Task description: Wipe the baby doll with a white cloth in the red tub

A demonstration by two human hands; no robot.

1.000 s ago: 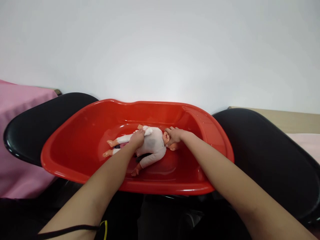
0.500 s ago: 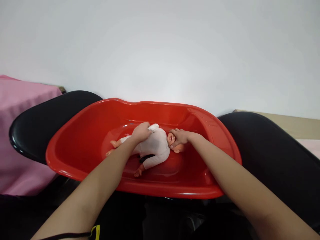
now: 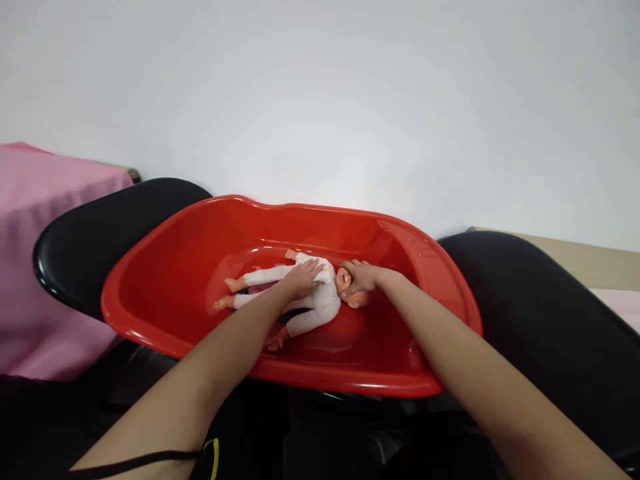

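Note:
A baby doll (image 3: 325,303) in white clothing lies on its back inside a red baby bathtub (image 3: 350,385). Its head is at the right and its bare feet point left. My left hand (image 3: 304,279) rests flat on the doll's chest, with the fingers stretched out. At the other end, my right hand (image 3: 361,275) grips the doll's head, fingers and thumb curved around it and covering part of the face. Both of the doll's arms lie out to the sides. Part of its belly and legs is hidden behind my left forearm.
Black padded surfaces (image 3: 115,233) flank the tub at left and right. Pink cloth (image 3: 45,267) hangs at the far left. A plain white wall (image 3: 320,100) rises right behind the tub, and a beige board (image 3: 590,260) shows at the right.
My left hand has gone from holding the white clothing at the doll's far side to lying flat on its chest. The doll's far arm now lies outstretched. My right hand stays at the head.

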